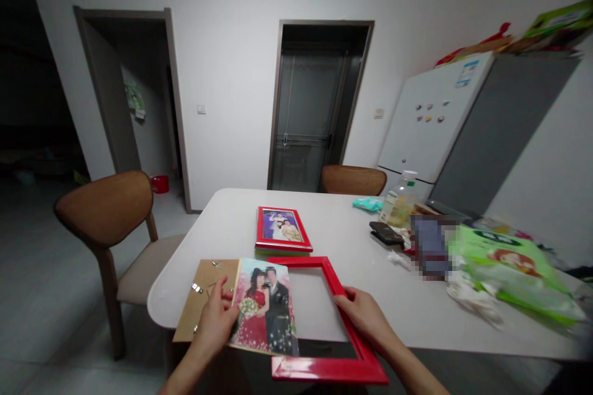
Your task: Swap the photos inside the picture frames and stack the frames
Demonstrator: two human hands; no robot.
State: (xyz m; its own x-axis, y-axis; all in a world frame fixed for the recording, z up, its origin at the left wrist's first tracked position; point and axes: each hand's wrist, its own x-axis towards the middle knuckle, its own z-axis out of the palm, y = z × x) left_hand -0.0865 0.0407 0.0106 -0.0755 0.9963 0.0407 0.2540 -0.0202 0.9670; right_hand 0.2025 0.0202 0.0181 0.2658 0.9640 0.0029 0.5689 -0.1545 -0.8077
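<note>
My left hand is closed on the left edge of a photo of a couple, one in red and one in a dark suit. Under that hand lies a brown backing board with small metal clips. A red frame with an open middle stands to the right, partly behind the photo and reaching over the table's front edge. Its right side is gripped by my right hand. Farther back, a framed picture with a red border rests on top of a small stack.
The white table holds a bottle, a black phone, a teal packet, crumpled tissues and a green bag at the right. Wooden chairs stand left and behind.
</note>
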